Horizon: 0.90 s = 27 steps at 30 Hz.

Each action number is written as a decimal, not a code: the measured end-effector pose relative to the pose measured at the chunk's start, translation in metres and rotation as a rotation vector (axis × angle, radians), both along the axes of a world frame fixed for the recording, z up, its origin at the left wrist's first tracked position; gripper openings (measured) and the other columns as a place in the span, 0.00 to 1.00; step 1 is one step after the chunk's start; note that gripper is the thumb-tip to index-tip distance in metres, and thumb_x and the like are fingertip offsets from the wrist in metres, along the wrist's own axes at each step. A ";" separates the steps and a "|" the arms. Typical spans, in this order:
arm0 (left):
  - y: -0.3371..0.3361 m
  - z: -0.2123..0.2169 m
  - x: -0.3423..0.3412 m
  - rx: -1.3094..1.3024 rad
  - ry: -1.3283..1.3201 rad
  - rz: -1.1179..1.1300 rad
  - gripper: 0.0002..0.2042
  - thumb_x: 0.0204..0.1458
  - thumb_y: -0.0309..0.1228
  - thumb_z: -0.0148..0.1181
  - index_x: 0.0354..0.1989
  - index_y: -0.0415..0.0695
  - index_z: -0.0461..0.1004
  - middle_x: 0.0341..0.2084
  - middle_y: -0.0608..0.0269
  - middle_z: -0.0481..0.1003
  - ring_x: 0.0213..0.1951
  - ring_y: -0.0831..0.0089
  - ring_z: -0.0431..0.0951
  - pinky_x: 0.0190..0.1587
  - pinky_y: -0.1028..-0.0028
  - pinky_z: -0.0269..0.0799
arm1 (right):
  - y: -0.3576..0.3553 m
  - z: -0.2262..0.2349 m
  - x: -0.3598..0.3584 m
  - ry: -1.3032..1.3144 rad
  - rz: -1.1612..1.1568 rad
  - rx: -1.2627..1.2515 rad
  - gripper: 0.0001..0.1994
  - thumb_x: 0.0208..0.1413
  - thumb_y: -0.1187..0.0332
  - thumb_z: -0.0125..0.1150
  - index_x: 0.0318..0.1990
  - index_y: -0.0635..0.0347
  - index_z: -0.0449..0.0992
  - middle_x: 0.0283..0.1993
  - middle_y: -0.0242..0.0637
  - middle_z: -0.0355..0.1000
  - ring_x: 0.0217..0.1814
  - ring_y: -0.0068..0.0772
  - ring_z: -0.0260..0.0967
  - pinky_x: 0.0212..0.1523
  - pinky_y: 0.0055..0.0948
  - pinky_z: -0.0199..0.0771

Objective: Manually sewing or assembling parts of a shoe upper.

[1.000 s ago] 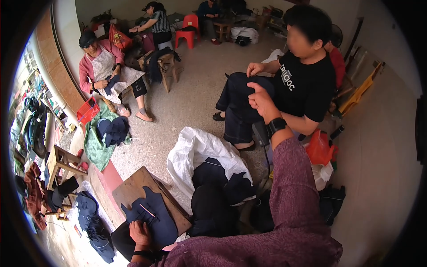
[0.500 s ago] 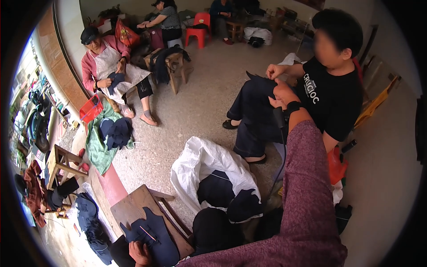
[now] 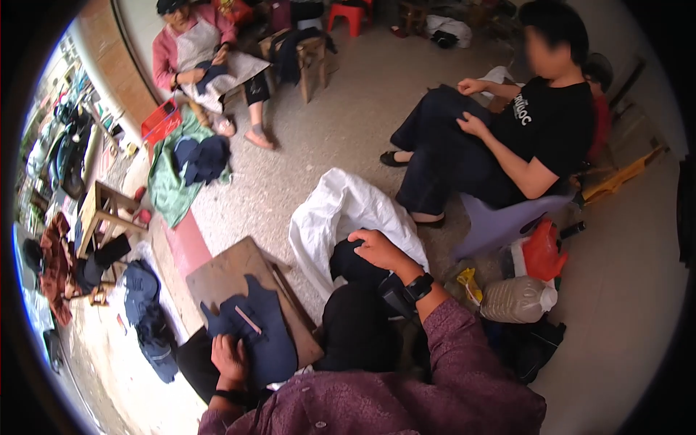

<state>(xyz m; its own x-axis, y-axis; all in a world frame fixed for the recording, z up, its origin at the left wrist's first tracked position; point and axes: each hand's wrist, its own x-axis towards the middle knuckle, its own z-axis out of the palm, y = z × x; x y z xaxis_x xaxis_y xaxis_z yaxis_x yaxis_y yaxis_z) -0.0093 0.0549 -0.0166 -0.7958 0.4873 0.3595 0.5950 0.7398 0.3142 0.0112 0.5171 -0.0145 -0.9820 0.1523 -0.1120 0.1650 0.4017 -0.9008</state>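
Note:
My left hand (image 3: 228, 357) lies on the edge of a dark navy cut cloth piece (image 3: 268, 337), fingers stretched out. The cloth rests flat on a small wooden table (image 3: 225, 279), with a slim pale pinkish strip (image 3: 248, 320) on top. My right hand (image 3: 380, 250) is over the mouth of a white sack (image 3: 330, 199), fingers curled together; whatever they hold, if anything, is hidden. Dark cloth (image 3: 355, 264) shows in the sack below that hand. A black band circles the right wrist, and a dark device (image 3: 397, 293) is beside it.
A co-worker in black (image 3: 544, 130) sits on a purple chair (image 3: 500, 225) at right. Another person (image 3: 210, 65) handles dark cloth at far left. Around are a large plastic bottle (image 3: 518, 299), a red bag (image 3: 544, 250), a green cloth (image 3: 170, 185) with navy pieces, and a wooden stool (image 3: 98, 210).
My right hand has drawn back from the co-worker's hands and lap to the sack. The co-worker's hands have moved apart. The view has tipped downward; my left hand stays on the cloth.

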 end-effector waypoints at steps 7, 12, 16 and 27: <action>0.014 -0.001 -0.015 0.010 -0.017 -0.019 0.06 0.50 0.29 0.60 0.32 0.43 0.69 0.27 0.55 0.69 0.33 0.54 0.71 0.35 0.61 0.69 | -0.099 0.049 0.024 0.045 0.095 -0.026 0.10 0.52 0.77 0.56 0.43 0.65 0.74 0.21 0.24 0.66 0.23 0.14 0.62 0.26 0.18 0.63; -0.004 -0.005 -0.013 0.002 -0.003 0.041 0.07 0.50 0.30 0.59 0.33 0.43 0.70 0.28 0.56 0.70 0.35 0.55 0.71 0.36 0.61 0.69 | -0.093 0.057 0.024 -0.053 0.080 0.014 0.11 0.53 0.77 0.57 0.44 0.65 0.74 0.23 0.26 0.68 0.26 0.16 0.64 0.28 0.19 0.64; 0.002 -0.010 -0.013 0.011 0.011 0.009 0.06 0.51 0.28 0.58 0.33 0.42 0.69 0.28 0.55 0.69 0.35 0.53 0.71 0.36 0.60 0.69 | 0.014 0.084 0.025 -0.038 -0.305 0.022 0.15 0.48 0.77 0.57 0.46 0.62 0.73 0.22 0.31 0.69 0.22 0.17 0.63 0.21 0.21 0.61; -0.001 -0.016 -0.009 -0.094 0.046 -0.017 0.05 0.46 0.25 0.55 0.27 0.40 0.66 0.25 0.49 0.65 0.31 0.47 0.68 0.33 0.55 0.64 | 0.287 0.090 -0.043 0.043 -0.797 0.676 0.20 0.47 0.78 0.53 0.51 0.67 0.71 0.52 0.56 0.71 0.58 0.52 0.67 0.58 0.39 0.67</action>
<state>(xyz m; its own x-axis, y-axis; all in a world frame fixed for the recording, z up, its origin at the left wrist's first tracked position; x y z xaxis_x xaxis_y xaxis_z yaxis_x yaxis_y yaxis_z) -0.0184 0.0535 -0.0328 -0.7707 0.5340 0.3475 0.6200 0.7543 0.2159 -0.0323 0.8043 0.0758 -0.5703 0.7756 0.2705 0.5765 0.6125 -0.5408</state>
